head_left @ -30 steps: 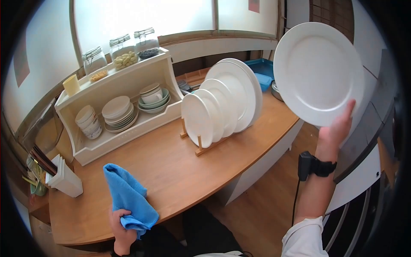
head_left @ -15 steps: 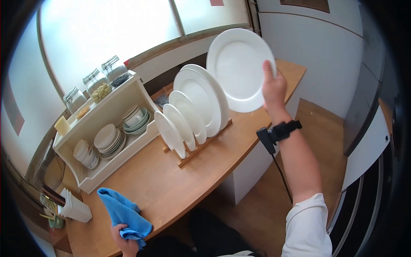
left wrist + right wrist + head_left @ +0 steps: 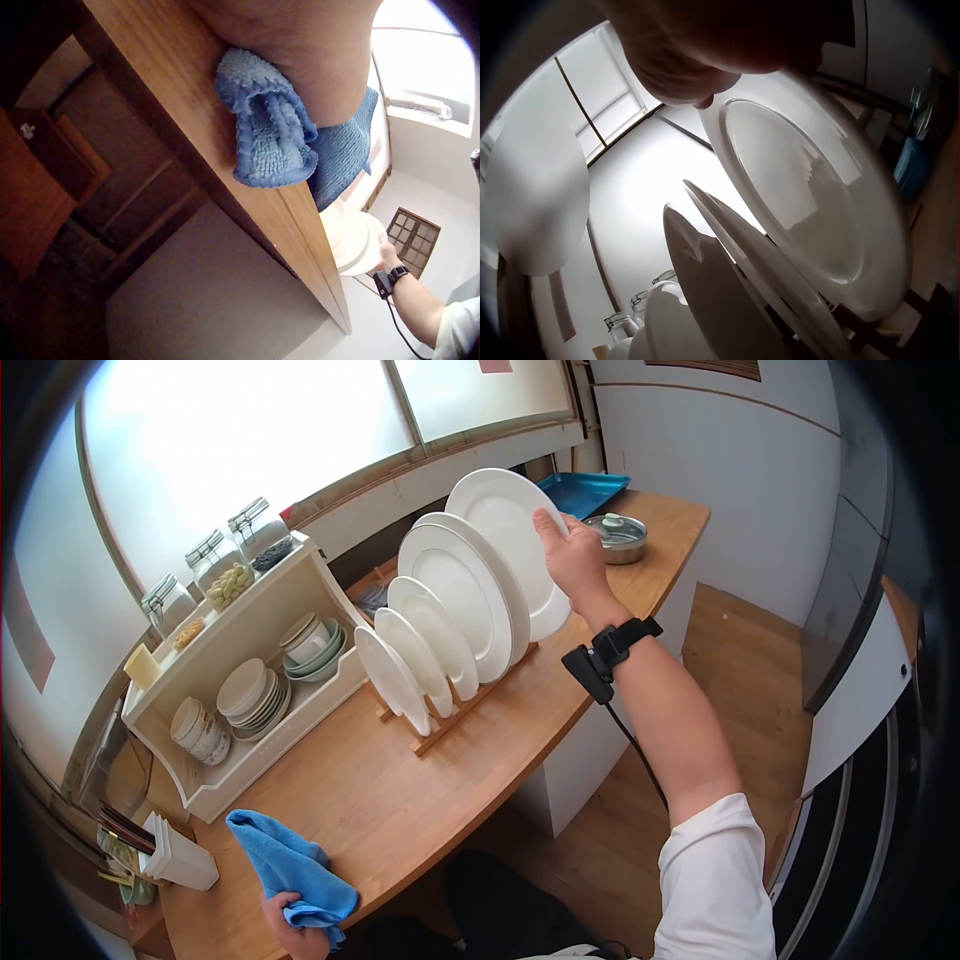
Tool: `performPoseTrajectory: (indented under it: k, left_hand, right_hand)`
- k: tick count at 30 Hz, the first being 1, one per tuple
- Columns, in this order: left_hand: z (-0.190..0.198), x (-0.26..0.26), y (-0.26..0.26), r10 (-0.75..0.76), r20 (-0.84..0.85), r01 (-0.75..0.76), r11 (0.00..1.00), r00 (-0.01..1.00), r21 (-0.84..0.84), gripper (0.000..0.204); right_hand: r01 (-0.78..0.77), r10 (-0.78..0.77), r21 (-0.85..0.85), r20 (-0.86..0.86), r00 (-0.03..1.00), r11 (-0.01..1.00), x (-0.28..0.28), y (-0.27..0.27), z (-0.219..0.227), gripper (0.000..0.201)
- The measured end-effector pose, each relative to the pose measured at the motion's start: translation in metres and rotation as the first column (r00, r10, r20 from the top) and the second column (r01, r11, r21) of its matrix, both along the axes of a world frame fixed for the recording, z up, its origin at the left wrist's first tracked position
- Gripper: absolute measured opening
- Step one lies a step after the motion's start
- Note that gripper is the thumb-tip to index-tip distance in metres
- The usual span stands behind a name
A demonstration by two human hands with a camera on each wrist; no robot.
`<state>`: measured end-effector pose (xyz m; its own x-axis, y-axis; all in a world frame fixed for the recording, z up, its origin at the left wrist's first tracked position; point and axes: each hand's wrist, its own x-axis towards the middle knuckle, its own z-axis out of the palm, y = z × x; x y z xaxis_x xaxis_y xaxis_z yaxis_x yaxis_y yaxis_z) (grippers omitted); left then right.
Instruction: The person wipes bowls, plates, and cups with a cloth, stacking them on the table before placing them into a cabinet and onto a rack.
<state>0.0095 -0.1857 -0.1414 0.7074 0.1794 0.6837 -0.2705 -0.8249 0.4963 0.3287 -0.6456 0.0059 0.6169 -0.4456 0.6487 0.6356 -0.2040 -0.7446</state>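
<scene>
My right hand [image 3: 578,565] grips a large white plate [image 3: 505,510] by its right rim, thumb on the near face. The plate stands tilted at the far end of the wooden plate rack [image 3: 425,744], just beyond the large plates [image 3: 450,600] and several smaller ones [image 3: 388,678] in it. In the right wrist view, the held plate [image 3: 795,195] has its lower edge close over the rack's dark bars. Down at the table's front edge, my left hand [image 3: 288,932] grips a bunched blue cloth [image 3: 288,868], whose fuzzy folds [image 3: 274,142] show in the left wrist view.
A cream shelf [image 3: 240,780] with bowls, cups and stacked plates stands behind the rack, glass jars [image 3: 222,568] on top. Right of the rack are a lidded pan [image 3: 620,540] and a blue tray [image 3: 585,492]. A white utensil holder [image 3: 182,855] stands at left.
My right hand has brought the plate left and down from the right side to the rack's far end. The view has turned right. My left hand still holds the cloth.
</scene>
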Motion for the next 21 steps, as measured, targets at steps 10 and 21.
performPoseTrajectory:
  k: [10, 21]
  left_hand:
    - [-0.005, 0.000, 0.004, 0.004, -0.002, -0.004, 0.999, 1.000, -0.039, 0.020]
    - [-0.009, -0.004, 0.011, 0.033, 0.038, -0.035, 0.996, 0.999, 0.076, 0.023]
  right_hand:
    - [-0.050, 0.004, -0.244, -0.189, 0.982, 0.968, 0.019, 0.025, 0.018, 0.040]
    - [-0.265, 0.193, -0.131, -0.403, 0.895, 0.955, 0.027, 0.027, 0.023, 0.037]
